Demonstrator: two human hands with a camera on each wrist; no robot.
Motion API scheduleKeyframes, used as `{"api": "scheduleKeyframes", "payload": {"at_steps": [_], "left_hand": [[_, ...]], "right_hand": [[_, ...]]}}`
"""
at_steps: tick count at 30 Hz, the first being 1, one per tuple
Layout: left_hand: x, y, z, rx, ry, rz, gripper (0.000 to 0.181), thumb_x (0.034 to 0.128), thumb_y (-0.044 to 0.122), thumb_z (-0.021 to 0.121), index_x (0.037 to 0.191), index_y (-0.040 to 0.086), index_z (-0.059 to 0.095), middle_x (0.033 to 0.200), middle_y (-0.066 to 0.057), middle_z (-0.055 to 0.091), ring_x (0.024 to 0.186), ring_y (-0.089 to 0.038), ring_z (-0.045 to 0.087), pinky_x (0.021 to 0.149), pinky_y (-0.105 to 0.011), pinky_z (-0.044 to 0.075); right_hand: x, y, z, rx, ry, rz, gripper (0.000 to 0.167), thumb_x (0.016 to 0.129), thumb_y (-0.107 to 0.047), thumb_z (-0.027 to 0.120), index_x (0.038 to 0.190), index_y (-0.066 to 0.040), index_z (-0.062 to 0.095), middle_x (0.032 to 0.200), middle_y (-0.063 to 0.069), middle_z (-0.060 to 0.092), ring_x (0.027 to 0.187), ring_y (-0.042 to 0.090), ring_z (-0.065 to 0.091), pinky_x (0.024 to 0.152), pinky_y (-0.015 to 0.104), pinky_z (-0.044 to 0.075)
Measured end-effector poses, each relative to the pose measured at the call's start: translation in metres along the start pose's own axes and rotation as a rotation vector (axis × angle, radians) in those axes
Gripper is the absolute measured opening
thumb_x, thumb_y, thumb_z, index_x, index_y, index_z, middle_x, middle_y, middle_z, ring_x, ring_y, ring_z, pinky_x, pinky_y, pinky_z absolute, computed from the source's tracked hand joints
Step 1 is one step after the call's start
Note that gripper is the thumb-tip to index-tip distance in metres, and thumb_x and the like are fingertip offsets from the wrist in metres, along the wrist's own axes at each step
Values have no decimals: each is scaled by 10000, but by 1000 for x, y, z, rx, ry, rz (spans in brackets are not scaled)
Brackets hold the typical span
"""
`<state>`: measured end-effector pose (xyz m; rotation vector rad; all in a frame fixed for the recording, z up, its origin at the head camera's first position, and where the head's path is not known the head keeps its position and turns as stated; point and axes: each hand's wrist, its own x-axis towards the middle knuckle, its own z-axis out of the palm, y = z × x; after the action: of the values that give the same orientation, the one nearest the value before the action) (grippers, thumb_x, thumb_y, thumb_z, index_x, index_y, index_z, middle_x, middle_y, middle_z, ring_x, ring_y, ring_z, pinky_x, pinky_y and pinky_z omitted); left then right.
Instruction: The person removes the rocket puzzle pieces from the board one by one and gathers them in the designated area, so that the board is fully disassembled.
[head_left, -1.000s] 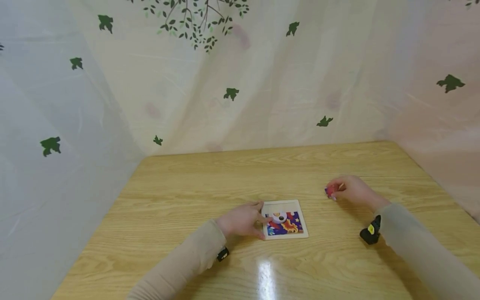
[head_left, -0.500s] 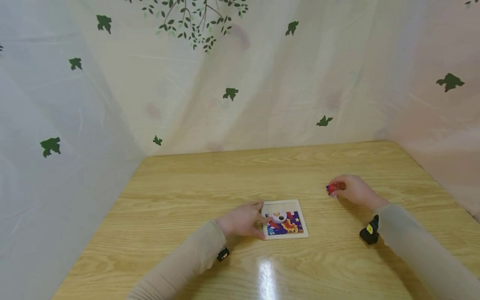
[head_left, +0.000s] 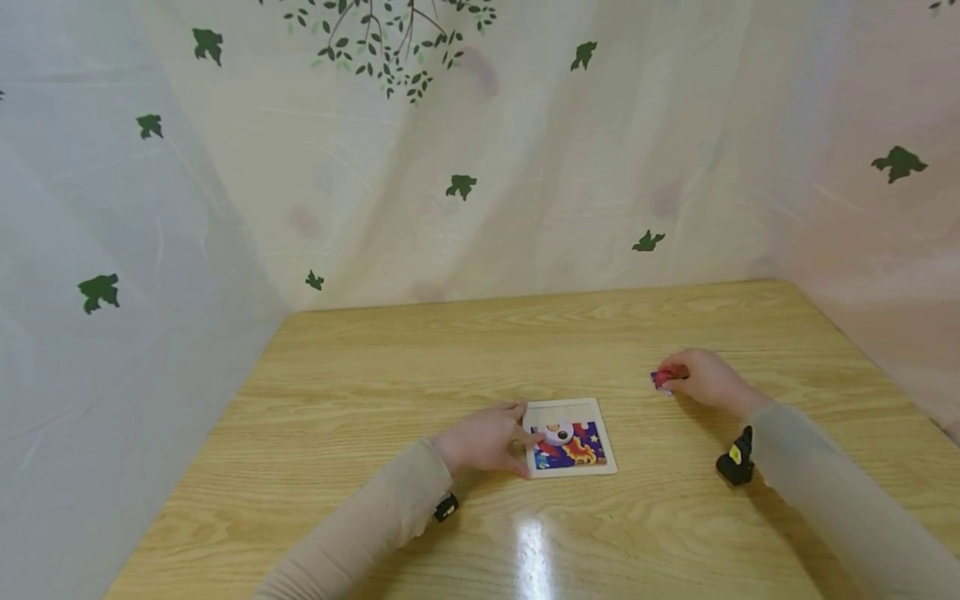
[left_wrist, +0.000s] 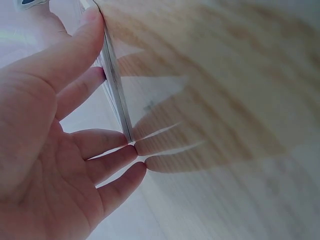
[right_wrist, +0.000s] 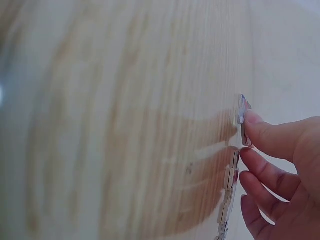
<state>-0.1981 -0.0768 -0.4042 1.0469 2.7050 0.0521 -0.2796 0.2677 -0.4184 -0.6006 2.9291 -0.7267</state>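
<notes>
In the head view, my left hand (head_left: 487, 437) rests at the left side of a pale-framed jigsaw board (head_left: 609, 454). Its index finger touches the picture, while other fingertips and the thumb lie along the frame's edge. Part of a purple, red and orange picture fills the board; its upper strip is bare wood. Farther right, my right hand (head_left: 705, 383) pinches a small red and purple puzzle piece (head_left: 658, 379) between thumb and fingers. Seen edge-on in the right wrist view, several more flat pieces (right_wrist: 228, 182) lie on the table under the other fingers; the hand hides them from the head view.
The wooden table (head_left: 390, 358) reaches back to a pale curtain (head_left: 525, 233) printed with leaves and birds. A black wrist camera (head_left: 735, 462) hangs below the right sleeve, and another (head_left: 446, 507) below the left one.
The piece in my right hand has tilted and shifted slightly, with the hand staying near the same spot. My left hand and the jigsaw board have stayed in place.
</notes>
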Motion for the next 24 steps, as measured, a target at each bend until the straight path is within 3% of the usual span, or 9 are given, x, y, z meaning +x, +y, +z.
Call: {"api": "scheduleKeyframes", "payload": {"at_steps": [15, 24], "left_hand": [[4, -1, -2, 5, 3, 16, 591, 811, 455, 677, 1333, 215, 538, 1501, -249, 263, 1390, -335, 319, 1144, -352, 280], [3, 4, -6, 2, -4, 9, 597, 811, 461, 674, 1335, 212, 535, 1499, -253, 260, 1390, -337, 318, 1144, -350, 279]], "right_hand": [[3, -4, -4, -44, -11, 26, 203, 862, -55, 655, 1036, 51, 657, 964, 181, 669, 891, 320, 612, 850, 536, 491], [4, -6, -9, -14, -5, 33, 265, 844, -82, 688, 1062, 62, 641, 981, 199, 664, 877, 309, 602, 828, 520, 493]]}}
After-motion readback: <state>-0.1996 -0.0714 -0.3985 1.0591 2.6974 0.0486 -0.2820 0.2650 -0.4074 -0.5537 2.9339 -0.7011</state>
